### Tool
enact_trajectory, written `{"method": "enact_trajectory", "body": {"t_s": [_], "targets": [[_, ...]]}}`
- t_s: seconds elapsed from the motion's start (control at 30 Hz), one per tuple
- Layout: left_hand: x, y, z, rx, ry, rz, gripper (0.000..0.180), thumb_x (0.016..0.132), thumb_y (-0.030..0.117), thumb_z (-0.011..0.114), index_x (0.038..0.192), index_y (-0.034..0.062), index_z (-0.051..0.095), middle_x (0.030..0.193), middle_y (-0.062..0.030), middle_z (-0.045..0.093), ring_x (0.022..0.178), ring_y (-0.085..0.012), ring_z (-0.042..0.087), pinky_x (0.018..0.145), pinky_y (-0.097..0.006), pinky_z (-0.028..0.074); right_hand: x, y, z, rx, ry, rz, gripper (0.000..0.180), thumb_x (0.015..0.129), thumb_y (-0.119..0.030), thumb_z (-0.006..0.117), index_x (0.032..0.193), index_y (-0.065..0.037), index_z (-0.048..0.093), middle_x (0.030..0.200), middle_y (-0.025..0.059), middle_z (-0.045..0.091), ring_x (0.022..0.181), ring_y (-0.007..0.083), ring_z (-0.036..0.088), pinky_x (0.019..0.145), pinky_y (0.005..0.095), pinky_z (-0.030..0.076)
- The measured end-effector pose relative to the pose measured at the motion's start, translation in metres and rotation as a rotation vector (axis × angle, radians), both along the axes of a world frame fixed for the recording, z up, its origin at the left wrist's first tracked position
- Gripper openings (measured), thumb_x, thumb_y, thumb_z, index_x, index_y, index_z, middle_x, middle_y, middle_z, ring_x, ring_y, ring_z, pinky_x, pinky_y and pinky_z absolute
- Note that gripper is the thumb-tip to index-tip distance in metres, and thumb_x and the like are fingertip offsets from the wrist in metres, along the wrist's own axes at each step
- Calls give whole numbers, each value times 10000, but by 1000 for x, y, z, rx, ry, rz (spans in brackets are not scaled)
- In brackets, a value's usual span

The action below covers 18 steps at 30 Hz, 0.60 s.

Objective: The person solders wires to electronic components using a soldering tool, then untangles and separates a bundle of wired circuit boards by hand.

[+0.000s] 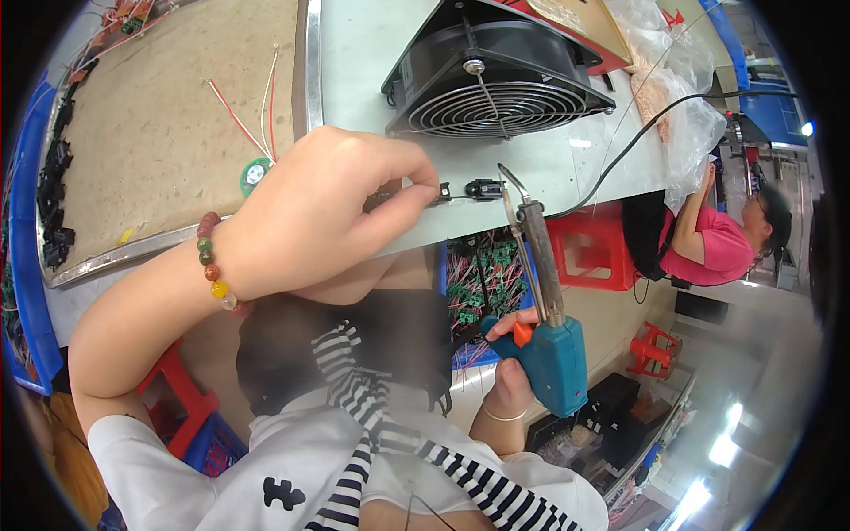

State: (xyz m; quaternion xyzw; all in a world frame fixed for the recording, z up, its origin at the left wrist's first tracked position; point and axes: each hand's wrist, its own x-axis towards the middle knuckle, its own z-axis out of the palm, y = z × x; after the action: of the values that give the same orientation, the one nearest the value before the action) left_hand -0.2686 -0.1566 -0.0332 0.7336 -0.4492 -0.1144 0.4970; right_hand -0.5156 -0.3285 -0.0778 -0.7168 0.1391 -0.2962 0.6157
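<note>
Two hands were at work in my view. My left hand [328,208], at the centre of the frame, was curled and pinching a small dark part [440,192] at the edge of the grey bench [372,53]; the knuckles hid most of that part, so I could not tell its shape. Just right of it lay a second small black component [484,188]. My right hand [512,372], lower centre, was closed around the grip of a blue soldering gun [547,341], one finger on its orange trigger, and the metal tip [508,177] stood beside that black component; whether they touched I could not make out. A black fan [496,75] sat at the upper centre, partly cut off by the top edge. At upper left a tray [159,133] held a small green round board with red and white wires [255,173]. Far right, another person in a pink shirt [708,243] was blurred by the lens rim.
</note>
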Motion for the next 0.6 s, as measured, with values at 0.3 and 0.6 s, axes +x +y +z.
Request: {"method": "enact_trajectory", "body": {"t_s": [0.3, 0.6], "targets": [[-3, -2, -5, 79, -289, 24, 77, 810, 75, 676, 875, 35, 663, 736, -111, 641, 600, -252, 616, 544, -328, 489, -10, 12, -13, 44, 103, -14, 519, 793, -297, 770, 1121, -46, 456, 1020, 135, 594, 825, 204, 629, 723, 316, 512], [-4, -2, -8, 16, -447, 52, 82, 781, 40, 697, 849, 53, 651, 713, -79, 580, 571, -238, 590, 512, -324, 472, -22, 17, -18, 129, 135, 23, 519, 778, -266, 767, 1130, -50, 454, 958, 118, 616, 860, 196, 599, 782, 326, 473]]}}
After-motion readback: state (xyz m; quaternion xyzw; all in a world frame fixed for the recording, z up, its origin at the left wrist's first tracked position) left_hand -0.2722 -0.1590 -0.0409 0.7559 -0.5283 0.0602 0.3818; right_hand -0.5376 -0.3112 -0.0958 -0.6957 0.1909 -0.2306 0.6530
